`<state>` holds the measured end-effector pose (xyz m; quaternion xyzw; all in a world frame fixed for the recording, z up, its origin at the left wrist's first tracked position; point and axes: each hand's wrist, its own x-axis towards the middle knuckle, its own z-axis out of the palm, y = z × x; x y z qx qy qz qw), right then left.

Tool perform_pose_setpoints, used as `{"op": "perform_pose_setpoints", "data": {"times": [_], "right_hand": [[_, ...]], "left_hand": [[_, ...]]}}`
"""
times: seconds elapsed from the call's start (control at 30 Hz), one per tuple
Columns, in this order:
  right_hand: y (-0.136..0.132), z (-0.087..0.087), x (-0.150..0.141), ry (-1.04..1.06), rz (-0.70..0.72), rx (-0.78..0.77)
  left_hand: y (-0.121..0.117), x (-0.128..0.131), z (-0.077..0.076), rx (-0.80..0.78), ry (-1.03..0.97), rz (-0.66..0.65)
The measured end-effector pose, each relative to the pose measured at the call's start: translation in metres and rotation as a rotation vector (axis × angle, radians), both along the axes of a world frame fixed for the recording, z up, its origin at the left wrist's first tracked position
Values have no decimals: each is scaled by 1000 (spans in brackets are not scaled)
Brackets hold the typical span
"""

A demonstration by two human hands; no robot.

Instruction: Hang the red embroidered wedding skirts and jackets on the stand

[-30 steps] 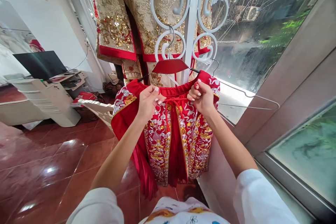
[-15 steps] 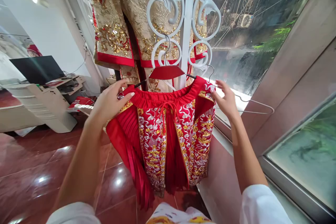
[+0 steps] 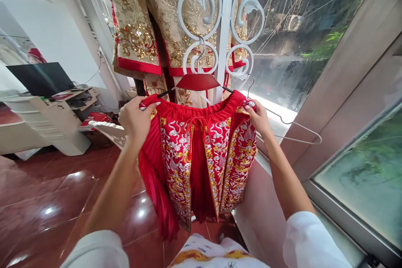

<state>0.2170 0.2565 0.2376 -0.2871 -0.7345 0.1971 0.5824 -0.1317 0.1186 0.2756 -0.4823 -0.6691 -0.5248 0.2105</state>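
Note:
A red embroidered skirt [image 3: 179, 155] with gold and silver panels, pleats and a tied drawstring hangs from a red hanger [image 3: 197, 82]. The hanger's metal hook rises in front of the scrolls of a white metal rack [image 3: 226, 29]. My left hand [image 3: 136, 119] pinches the skirt's waistband at its left corner. At the right corner my right hand [image 3: 258, 118] grips the waistband, fingers partly behind the cloth. Beside my right hand a bare wire hanger [image 3: 295, 134] hangs.
Gold embroidered garments with red hems [image 3: 138, 65] hang behind the rack. Window frames [image 3: 333, 92] stand close on the right. To the left are a white desk [image 3: 47, 125] and a dark monitor [image 3: 39, 78], above a shiny red tiled floor [image 3: 72, 192].
Both hands have closed more firmly on the waistband corners. My right hand has come inward and its raised fingers have folded down. The skirt has swung slightly left at the bottom.

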Motion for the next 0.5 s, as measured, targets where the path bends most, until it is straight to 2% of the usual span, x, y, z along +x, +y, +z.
{"op": "perform_pose_setpoints", "data": {"times": [0.07,0.13,0.27,0.3,0.37,0.43,0.5], "right_hand": [[-5,-1,0,38,37,-58],[-9,2,3,89,69,-182],[-11,12,19,241,55,-445],[-10,14,22,253,41,-468],[-11,18,26,262,15,-483],[-13,21,24,283,21,-500],[-18,24,19,322,52,-540]], "left_hand": [[5,17,-9,85,-21,84],[11,31,-19,144,5,102],[8,32,-42,135,110,-13],[3,27,-47,116,141,-7],[-9,15,-54,40,216,83],[-21,4,-55,-107,319,186],[-29,0,-52,-262,428,221]]}}
